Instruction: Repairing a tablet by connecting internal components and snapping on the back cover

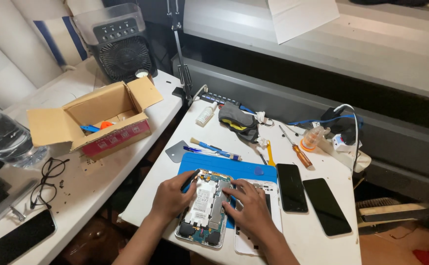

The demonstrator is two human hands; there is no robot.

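Note:
An opened tablet [203,208] lies face down on a blue work mat [224,164], its white battery and circuit boards exposed. My left hand [171,198] grips the tablet's left edge, fingers curled over its upper left corner. My right hand [248,206] rests with fingertips pressing on the tablet's right side near a metal shield. The white back cover [275,189] lies under my right hand, to the tablet's right.
Two black phones [291,187] [326,205] lie to the right of the mat. A screwdriver [299,152], brush [209,145], bottle [205,116], gloves [236,120] and cables sit behind it. An open cardboard box [96,118], fan [121,46], glasses [47,181] and water bottle [3,137] stand on the left table.

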